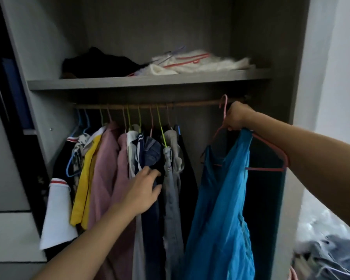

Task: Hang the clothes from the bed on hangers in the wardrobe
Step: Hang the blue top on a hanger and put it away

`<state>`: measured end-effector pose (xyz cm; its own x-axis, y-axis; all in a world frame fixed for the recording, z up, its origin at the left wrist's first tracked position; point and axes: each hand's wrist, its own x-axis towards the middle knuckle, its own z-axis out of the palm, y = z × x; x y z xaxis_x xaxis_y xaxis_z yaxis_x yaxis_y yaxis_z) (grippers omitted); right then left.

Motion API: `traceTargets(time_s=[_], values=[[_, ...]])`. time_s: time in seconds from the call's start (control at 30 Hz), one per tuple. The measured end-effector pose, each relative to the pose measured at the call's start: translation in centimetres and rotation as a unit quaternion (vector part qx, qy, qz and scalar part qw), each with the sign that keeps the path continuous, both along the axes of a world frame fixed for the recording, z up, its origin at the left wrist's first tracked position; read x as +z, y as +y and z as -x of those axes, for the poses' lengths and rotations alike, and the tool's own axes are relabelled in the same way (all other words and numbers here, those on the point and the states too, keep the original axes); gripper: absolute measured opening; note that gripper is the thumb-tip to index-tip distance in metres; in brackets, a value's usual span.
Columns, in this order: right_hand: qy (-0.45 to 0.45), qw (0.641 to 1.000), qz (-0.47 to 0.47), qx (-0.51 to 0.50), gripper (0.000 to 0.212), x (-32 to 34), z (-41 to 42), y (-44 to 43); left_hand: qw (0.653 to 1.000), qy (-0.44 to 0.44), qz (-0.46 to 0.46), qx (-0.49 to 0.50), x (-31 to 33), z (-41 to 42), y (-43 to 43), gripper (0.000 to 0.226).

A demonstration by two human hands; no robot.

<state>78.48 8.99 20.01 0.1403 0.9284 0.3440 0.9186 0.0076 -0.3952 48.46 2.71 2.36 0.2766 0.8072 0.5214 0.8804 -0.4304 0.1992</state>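
Grips the pink hanger [271,147] bearing the blue dress [224,199] in the right hand [235,116], presses the hung clothes [109,168] with the flat left hand [143,190], probably needs the hook settled on the rail [190,103] next.

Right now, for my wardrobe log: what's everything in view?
blue garment: one, blue, on the pink hanger
pink hanger: one, pink, at the rod
rod: one, brown, under shelf
hung clothes: many, mixed colours, rod's left half
shelf: one, grey, above rod
black garment: one, black, shelf left
white fluffy clothes: some, white, shelf right
loose hangers: few, red, purple, shelf
clothes pile: one, pale, lower right
hands: left hand touches hung clothes, right hand grips pink hanger
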Motion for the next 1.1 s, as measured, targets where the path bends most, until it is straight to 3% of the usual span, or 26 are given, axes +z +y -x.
traceTargets(time_s=[0.3,0.47,0.53,0.67,0.83,0.97,1.1], values=[[-0.057,0.997,-0.047,-0.007,0.032,3.5,1.8,12.3,0.998,0.014,-0.053,0.018,3.4,1.0,9.8,0.043],[-0.091,0.995,-0.027,0.008,0.04,1.5,4.3,15.8,0.994,0.049,-0.095,-0.011,2.3,2.1,12.0,0.041],[-0.068,0.997,-0.016,0.012,0.034,0.2,4.9,16.4,0.992,0.047,-0.117,-0.031,2.1,2.4,12.6,0.038],[-0.028,0.999,0.025,0.0,0.023,-2.8,6.0,16.6,0.989,0.029,-0.122,-0.076,2.4,2.8,13.7,0.037],[0.114,0.992,-0.013,-0.049,0.02,-5.1,6.8,15.8,0.982,0.005,-0.122,-0.147,3.2,3.1,14.2,0.038],[0.048,0.993,-0.029,-0.105,0.038,-5.4,5.2,11.5,0.954,-0.037,-0.189,-0.228,3.9,1.5,13.3,0.021],[0.01,0.995,-0.022,-0.092,0.022,-5.3,3.2,4.6,0.932,-0.038,-0.22,-0.286,3.9,-2.3,11.3,0.021]])
